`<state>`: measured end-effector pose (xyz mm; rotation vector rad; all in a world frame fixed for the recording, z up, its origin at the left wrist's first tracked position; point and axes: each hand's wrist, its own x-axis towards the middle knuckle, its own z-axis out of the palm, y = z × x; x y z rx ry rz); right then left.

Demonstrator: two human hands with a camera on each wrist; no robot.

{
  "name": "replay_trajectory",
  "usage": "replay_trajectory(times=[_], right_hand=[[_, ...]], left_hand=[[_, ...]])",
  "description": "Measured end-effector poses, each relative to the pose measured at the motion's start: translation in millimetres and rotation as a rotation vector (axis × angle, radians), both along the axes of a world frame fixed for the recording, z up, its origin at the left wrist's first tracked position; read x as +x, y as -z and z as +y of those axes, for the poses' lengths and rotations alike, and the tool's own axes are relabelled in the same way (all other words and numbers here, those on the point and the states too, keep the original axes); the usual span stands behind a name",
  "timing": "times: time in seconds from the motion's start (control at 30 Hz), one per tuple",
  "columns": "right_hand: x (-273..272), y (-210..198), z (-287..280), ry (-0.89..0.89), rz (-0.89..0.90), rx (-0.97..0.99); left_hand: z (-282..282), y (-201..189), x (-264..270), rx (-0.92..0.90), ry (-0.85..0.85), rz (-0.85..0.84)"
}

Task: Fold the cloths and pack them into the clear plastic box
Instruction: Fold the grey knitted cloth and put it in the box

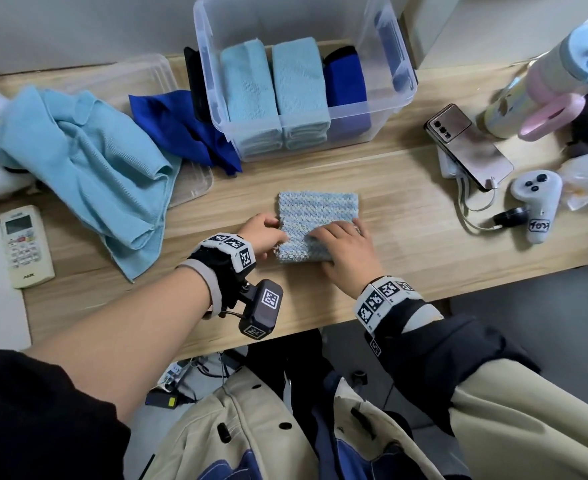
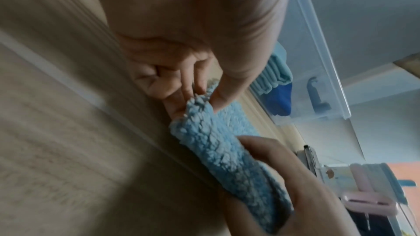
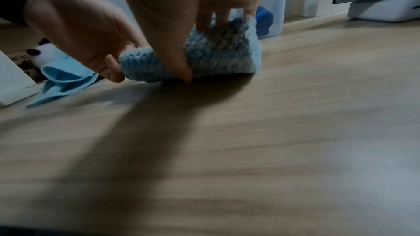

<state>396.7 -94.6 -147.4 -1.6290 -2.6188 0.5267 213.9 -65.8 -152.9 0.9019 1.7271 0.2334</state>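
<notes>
A fluffy light-blue cloth [image 1: 318,213] lies partly folded mid-table. My left hand [image 1: 274,233] pinches its near left edge; the left wrist view shows thumb and fingers [image 2: 218,94] closed on the pile [image 2: 218,143]. My right hand [image 1: 337,235] grips the near right part, fingers on top and thumb [image 3: 179,60] at the lifted edge of the cloth [image 3: 222,56]. Behind stands the clear plastic box [image 1: 407,69] holding two folded light-blue cloths [image 1: 247,84] and a folded dark-blue one [image 1: 344,84]. An unfolded light-blue cloth [image 1: 88,168] and a crumpled dark-blue cloth [image 1: 178,126] lie at left.
The box's clear lid [image 1: 140,77] lies under the loose cloths at left. A remote control [image 1: 26,244] sits near the left edge. At right are a phone [image 1: 469,147] with cable, a white controller [image 1: 538,202] and a bottle [image 1: 545,74]. The table's front edge runs just behind my wrists.
</notes>
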Motion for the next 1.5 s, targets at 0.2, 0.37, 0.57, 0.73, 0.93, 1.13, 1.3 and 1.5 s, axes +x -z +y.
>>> replay_trajectory(times=[0.2, 0.37, 0.57, 0.73, 0.93, 1.13, 1.3, 1.5], right_hand=[[-14.9, -24.5, 20.6, 0.026, 0.101, -0.461], [-16.8, -12.4, 32.2, 0.290, 0.250, -0.515], [-12.9, -3.5, 32.1, 0.463, 0.249, -0.422], [-24.0, 0.1, 25.6, 0.451, 0.208, -0.551], [-38.3, 6.2, 12.6, 0.553, 0.383, -0.743], [-43.7, -21.4, 15.6, 0.667, 0.736, -0.915], [-51.1, -59.6, 32.6, 0.705, 0.978, -1.043], [-55.4, -110.6, 60.4, 0.647, 1.152, -0.938]], left_hand=[[-3.7, -2.1, -22.6, 0.140, -0.460, -0.108], [-12.6, -1.8, -37.0, 0.067, -0.543, -0.096], [-27.5, -12.7, -32.7, -0.096, -0.484, -0.212], [-38.1, -23.8, -20.6, -0.177, -0.450, -0.323], [-46.8, -30.3, -18.8, -0.179, -0.417, -0.461], [-39.0, -56.0, -31.1, -0.056, -0.338, -0.553], [-19.2, -94.9, -36.0, 0.076, -0.277, -0.675], [13.8, -128.0, -35.3, 0.226, -0.309, -0.707]])
